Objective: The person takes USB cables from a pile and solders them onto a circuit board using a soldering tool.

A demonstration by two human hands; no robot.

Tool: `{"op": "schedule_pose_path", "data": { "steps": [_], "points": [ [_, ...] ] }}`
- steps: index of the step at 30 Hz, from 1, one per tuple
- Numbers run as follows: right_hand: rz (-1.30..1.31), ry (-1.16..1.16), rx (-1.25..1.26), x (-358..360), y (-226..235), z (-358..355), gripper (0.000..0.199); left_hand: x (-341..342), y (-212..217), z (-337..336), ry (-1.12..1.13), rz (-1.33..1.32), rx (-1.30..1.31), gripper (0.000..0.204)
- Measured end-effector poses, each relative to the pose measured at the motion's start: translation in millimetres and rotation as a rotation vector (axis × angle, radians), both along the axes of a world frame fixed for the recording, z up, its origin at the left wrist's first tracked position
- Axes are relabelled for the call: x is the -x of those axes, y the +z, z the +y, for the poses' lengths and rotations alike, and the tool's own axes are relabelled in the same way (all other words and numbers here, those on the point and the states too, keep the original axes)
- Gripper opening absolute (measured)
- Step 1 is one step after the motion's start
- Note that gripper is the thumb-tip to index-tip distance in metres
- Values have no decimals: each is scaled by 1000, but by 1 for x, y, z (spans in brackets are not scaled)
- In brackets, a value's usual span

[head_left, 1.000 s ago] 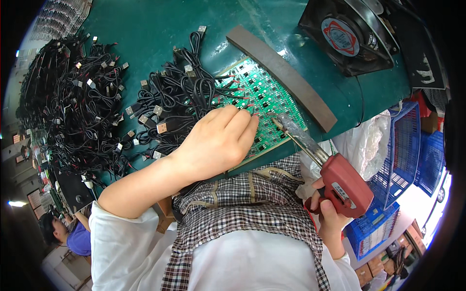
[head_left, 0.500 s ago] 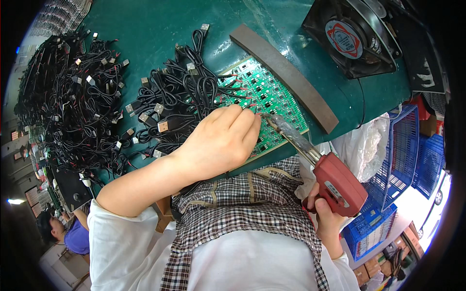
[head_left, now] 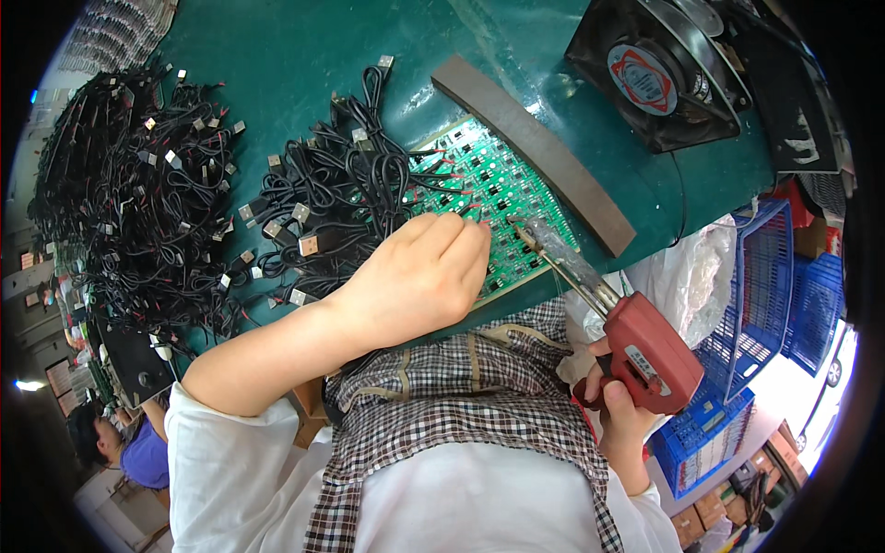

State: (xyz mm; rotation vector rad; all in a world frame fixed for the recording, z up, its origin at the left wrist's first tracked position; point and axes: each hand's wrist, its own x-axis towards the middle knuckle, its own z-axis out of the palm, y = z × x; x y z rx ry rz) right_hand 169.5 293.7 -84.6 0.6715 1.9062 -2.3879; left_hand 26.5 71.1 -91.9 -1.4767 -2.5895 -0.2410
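My left hand (head_left: 426, 272) is closed in a pinch over the green circuit board panel (head_left: 505, 189). A bit of red wire shows at its fingertips, apparently the end of a black USB cable; the fingers hide most of it. My right hand (head_left: 619, 410) grips the handle of a red soldering gun (head_left: 653, 355). Its metal tip points up and left over the board, a short gap right of my left fingertips. Black USB cables (head_left: 318, 189) lie bunched left of the panel, several with red wire ends resting on the board.
A larger heap of black USB cables (head_left: 129, 203) covers the table's left side. A brown curved bar (head_left: 539, 152) lies along the panel's far right edge. A black fan (head_left: 654, 78) stands at back right. Blue crates (head_left: 751, 295) and clear plastic bags (head_left: 687, 276) are at right; another person (head_left: 138, 452) sits at left.
The soldering gun has shifted slightly right and down, its tip moving away from my left fingertips. My left hand stays pinched in nearly the same place.
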Motion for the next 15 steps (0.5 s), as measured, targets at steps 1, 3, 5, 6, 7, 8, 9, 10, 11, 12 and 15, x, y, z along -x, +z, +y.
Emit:
{"op": "schedule_pose_path", "data": {
  "steps": [1,3,5,6,7,8,9,10,11,12,15],
  "points": [
    [28,45,33,-1,-1,2,61,-1,-1,-1,0,7,7,35],
    [59,88,65,-2,-2,3,56,-1,0,-1,-3,15,13,36],
    [36,80,51,-2,-1,3,57,0,1,0,26,-57,-16,33],
    [41,78,50,0,0,1,57,2,0,-2,24,-52,-17,33],
    [40,42,14,2,1,-2,60,6,-3,-3,63,-163,-158,32],
    [40,4,-22,3,1,-4,64,8,-4,-4,102,-273,-299,31],
    [43,4,-23,3,1,-4,64,8,-4,-5,100,-270,-300,31],
    [48,-6,-18,4,1,-3,63,8,-4,-5,106,-286,-288,31],
    [52,-15,-14,4,1,-3,62,7,-4,-5,112,-302,-275,31],
    [53,-18,-15,4,1,-3,62,5,-3,-5,109,-301,-276,31],
    [51,-4,-21,3,0,-2,61,1,0,-4,110,-231,-188,31]
  ]
}}
